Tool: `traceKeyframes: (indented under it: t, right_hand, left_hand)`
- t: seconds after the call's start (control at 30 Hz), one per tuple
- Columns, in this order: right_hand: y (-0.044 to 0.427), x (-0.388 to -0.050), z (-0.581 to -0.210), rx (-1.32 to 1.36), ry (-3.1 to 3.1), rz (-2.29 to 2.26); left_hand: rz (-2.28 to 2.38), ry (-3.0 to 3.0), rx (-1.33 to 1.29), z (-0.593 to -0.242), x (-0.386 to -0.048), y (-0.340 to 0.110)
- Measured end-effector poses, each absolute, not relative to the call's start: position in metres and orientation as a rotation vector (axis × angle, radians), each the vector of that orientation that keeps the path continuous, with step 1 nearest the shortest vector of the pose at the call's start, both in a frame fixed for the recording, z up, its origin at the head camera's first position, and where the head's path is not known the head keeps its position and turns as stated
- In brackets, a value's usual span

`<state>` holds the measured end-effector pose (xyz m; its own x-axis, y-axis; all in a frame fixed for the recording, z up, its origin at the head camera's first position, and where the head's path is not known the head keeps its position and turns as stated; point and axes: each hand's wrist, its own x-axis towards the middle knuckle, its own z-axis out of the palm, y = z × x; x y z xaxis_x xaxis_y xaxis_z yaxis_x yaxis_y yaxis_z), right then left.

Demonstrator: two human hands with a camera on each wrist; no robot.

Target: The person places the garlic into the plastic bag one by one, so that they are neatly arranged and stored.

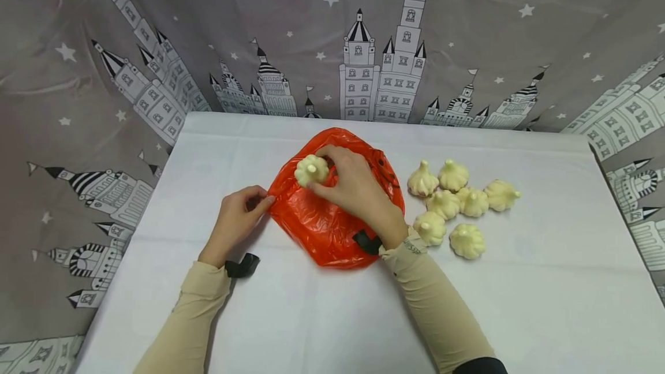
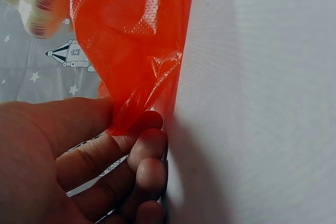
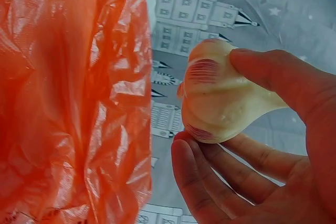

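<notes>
Holding a garlic bulb above the red plastic bag looks like the step in hand. The right hand pinches the bulb between thumb and fingertips; the left hand pinches the bag's edge between thumb and forefinger, left of the right fingers. Seven other bulbs lie well right of those fingers. The next move probably calls for a steady left pinch while the right fingers lower the bulb, then spread.
</notes>
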<state>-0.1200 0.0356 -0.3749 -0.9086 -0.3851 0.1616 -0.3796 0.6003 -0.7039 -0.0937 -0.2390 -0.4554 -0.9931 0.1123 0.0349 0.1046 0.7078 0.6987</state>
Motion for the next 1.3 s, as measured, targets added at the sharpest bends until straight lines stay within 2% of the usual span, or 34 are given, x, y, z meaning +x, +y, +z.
traceKeyframes:
  t: [0.7, 1.03, 1.3]
  right_hand:
    - [0.002, -0.122, -0.433, -0.729, 2.732, -1.046]
    - [0.0, -0.119, -0.435, -0.71, 2.714, -1.033]
    - [0.006, -0.115, -0.42, -0.641, 2.718, -0.937]
  left_hand:
    - [1.187, 2.892, 0.208, -0.454, -0.094, -0.238]
    - [1.167, 2.886, 0.192, -0.455, -0.092, -0.239]
    - [1.162, 2.902, 0.204, -0.456, -0.094, -0.238]
